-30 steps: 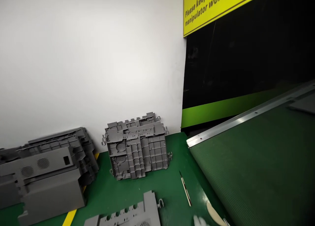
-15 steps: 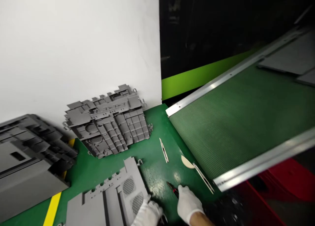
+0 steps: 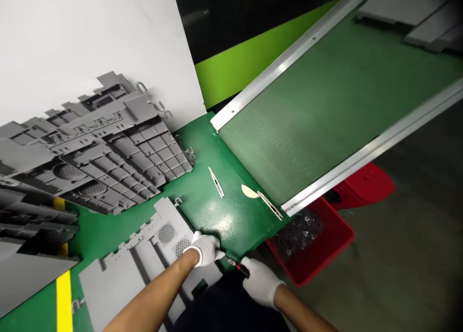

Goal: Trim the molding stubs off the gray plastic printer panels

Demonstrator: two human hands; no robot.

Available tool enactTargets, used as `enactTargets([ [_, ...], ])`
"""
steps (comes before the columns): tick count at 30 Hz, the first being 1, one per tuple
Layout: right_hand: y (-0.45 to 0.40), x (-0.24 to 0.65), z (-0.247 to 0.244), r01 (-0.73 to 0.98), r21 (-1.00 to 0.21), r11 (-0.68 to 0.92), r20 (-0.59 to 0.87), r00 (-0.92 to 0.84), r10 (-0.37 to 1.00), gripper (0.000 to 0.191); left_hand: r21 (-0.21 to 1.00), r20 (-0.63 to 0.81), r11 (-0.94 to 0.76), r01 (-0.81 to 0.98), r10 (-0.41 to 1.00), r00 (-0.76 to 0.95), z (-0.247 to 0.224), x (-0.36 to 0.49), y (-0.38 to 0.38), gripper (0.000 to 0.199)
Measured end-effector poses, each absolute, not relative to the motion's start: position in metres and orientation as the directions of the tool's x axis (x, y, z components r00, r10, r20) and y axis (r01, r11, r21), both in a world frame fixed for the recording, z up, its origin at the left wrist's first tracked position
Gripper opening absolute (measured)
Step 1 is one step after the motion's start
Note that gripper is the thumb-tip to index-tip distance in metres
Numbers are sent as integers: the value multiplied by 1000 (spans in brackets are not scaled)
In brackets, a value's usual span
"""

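A grey plastic panel (image 3: pixel 141 274) with two round mesh grilles lies on the green table (image 3: pixel 195 139) in front of me. My left hand (image 3: pixel 205 249), in a white glove, is closed at the panel's right edge, beside the grilles; what its fingers pinch is too small to make out. Gripped in my white-gloved right hand (image 3: pixel 261 280) is a red-and-black hand tool (image 3: pixel 238 266). The tool's tip points left and is close to my left fingertips.
Several grey panels (image 3: pixel 108 153) lean against the white wall (image 3: pixel 90 28). Two pale knives (image 3: pixel 216 181) and a cream disc (image 3: pixel 249 191) lie near the green conveyor (image 3: pixel 325 115). Below it sits a red bin (image 3: pixel 333 235) holding dark scraps.
The view has shifted down and right, showing the red bin. My right hand has brought the tool close to my left hand at the panel's edge.
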State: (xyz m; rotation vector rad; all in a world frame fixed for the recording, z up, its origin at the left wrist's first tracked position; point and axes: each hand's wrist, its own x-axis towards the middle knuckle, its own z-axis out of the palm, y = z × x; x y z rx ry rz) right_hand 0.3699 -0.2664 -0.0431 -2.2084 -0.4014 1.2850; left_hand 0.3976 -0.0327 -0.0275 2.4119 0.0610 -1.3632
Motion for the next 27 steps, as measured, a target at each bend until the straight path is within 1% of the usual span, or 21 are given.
enactTargets([
  [3, -260, 363, -51, 59, -569, -821, -707, 475, 524, 18, 243, -827, -948, 203, -93, 555, -34, 397, -37, 53],
  [6, -253, 356, -58, 85, -578, -812, -709, 441, 551, 19, 290, -821, -933, 212, -129, 556, -37, 397, -32, 46],
  [10, -243, 346, -64, 52, -603, -796, -700, 443, 560, 18, 346, -832, -904, 250, -173, 527, -42, 399, -22, 38],
  [13, -239, 338, -68, 43, -591, -806, -692, 486, 533, 14, 372, -823, -891, 260, -187, 537, -48, 398, -19, 35],
  [18, -235, 331, -75, 110, -542, -833, -685, 516, 514, 13, 443, -800, -860, 254, -250, 546, -52, 397, -17, 32],
  [20, -234, 332, -76, 110, -520, -847, -699, 515, 496, 12, 456, -793, -853, 254, -259, 552, -51, 397, -17, 32],
  [24, -229, 337, -72, 49, -449, -892, -766, 494, 412, 25, 464, -781, -858, 222, -277, 561, -46, 400, -19, 30],
  [27, -225, 336, -70, 37, -408, -912, -777, 510, 368, 26, 449, -798, -867, 214, -281, 534, -41, 403, -20, 24],
])
